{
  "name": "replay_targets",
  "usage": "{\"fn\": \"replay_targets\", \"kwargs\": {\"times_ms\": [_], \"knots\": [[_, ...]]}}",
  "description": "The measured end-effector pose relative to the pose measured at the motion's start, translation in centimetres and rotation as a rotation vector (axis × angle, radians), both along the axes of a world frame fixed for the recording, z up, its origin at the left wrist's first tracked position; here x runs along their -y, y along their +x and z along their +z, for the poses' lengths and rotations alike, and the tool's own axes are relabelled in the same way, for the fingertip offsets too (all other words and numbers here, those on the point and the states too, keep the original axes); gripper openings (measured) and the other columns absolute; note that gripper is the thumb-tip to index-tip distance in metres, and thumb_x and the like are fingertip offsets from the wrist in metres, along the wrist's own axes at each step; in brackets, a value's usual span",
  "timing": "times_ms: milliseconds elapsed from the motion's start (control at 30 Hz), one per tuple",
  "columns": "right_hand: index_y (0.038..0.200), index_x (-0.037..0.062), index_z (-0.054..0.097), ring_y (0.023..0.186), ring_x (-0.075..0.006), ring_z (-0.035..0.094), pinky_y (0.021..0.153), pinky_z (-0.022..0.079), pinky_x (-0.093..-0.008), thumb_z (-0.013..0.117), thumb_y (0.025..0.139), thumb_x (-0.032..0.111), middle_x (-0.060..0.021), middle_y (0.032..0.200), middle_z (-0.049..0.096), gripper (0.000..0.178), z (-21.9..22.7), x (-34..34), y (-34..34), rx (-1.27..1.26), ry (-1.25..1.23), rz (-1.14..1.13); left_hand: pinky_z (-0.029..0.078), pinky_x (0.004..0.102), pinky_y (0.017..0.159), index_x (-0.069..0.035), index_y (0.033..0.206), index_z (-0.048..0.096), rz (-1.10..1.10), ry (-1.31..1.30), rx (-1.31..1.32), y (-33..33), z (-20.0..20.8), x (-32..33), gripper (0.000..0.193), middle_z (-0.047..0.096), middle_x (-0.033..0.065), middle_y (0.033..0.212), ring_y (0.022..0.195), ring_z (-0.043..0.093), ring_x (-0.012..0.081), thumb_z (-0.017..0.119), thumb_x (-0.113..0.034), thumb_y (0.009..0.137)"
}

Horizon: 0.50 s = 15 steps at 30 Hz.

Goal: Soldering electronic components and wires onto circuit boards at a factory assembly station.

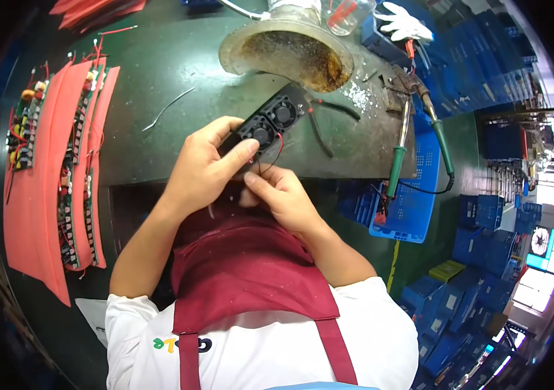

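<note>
My left hand [206, 166] grips a long black housing with two small fans [283, 114], its thumb across the near end. The housing tilts up to the right above the bench's near edge. Thin red and black wires [280, 146] loop from its side down toward my right hand [280, 197]. That hand's thumb and forefinger are pinched together at the wires, just below the housing; the wire ends are hidden by the fingers. Beside the housing's far end lie cutting pliers [321, 133] with spread black handles, resting on the bench.
A stained metal fume hood [283, 52] stands beyond my hands. Two green-handled soldering irons [396, 170] rest at the right, above a blue basket [413, 221]. Red foam sheets [43, 195] with circuit boards [26, 127] line the left. A loose wire [167, 107] lies on the bench.
</note>
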State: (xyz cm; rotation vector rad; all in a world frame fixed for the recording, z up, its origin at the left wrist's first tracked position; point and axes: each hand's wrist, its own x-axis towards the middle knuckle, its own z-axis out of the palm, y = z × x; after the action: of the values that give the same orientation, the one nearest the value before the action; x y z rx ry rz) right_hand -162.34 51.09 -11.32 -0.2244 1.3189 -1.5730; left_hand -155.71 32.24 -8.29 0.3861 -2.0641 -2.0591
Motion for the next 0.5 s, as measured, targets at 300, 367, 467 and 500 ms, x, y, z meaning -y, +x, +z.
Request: {"fn": "replay_targets", "kwargs": {"times_ms": [300, 367, 467, 500], "knots": [[0.084, 0.0101, 0.056, 0.061, -0.0043, 0.032, 0.055, 0.026, -0.0256, 0.056, 0.117, 0.028, 0.0066, 0.071, 0.044, 0.038, -0.8, -5.2, -4.7, -0.035, -0.114, 0.032, 0.050, 0.0229, 0.078, 0.004, 0.128, 0.072, -0.322, 0.033, 0.126, -2.6, -0.4, 5.1, 0.031, 0.072, -0.0013, 0.105, 0.088, 0.061, 0.0041, 0.067, -0.016, 0.104], [0.086, 0.0096, 0.058, 0.060, -0.0036, 0.031, 0.054, 0.025, -0.0246, 0.056, 0.116, 0.028, 0.0074, 0.069, 0.043, 0.036, -1.1, -7.0, -5.5, -0.016, -0.051, -0.001, 0.049, 0.0226, 0.078, 0.003, 0.129, 0.070, -0.277, -0.182, 0.176, -3.7, -0.6, 3.7, 0.032, 0.072, -0.0010, 0.107, 0.088, 0.060, 0.0040, 0.067, -0.016, 0.105], [0.089, 0.0079, 0.064, 0.060, -0.0037, 0.032, 0.055, 0.026, -0.0247, 0.058, 0.116, 0.030, 0.0078, 0.068, 0.042, 0.035, -2.2, -10.3, -6.3, 0.138, 0.055, -0.064, 0.052, 0.0320, 0.088, 0.002, 0.133, 0.069, -0.279, -0.522, 0.092, -6.2, -2.3, 2.5, 0.033, 0.075, 0.0087, 0.108, 0.093, 0.066, 0.0175, 0.067, -0.016, 0.105], [0.092, 0.0057, 0.067, 0.062, -0.0040, 0.038, 0.057, 0.032, -0.0246, 0.060, 0.114, 0.029, 0.0068, 0.069, 0.046, 0.033, -2.4, -11.6, -6.2, 0.092, 0.073, -0.128, 0.053, 0.0356, 0.092, 0.002, 0.133, 0.068, -0.263, -0.641, 0.028, -6.8, -2.7, 2.2, 0.033, 0.075, 0.0127, 0.109, 0.096, 0.068, 0.0231, 0.067, -0.015, 0.105]]}}
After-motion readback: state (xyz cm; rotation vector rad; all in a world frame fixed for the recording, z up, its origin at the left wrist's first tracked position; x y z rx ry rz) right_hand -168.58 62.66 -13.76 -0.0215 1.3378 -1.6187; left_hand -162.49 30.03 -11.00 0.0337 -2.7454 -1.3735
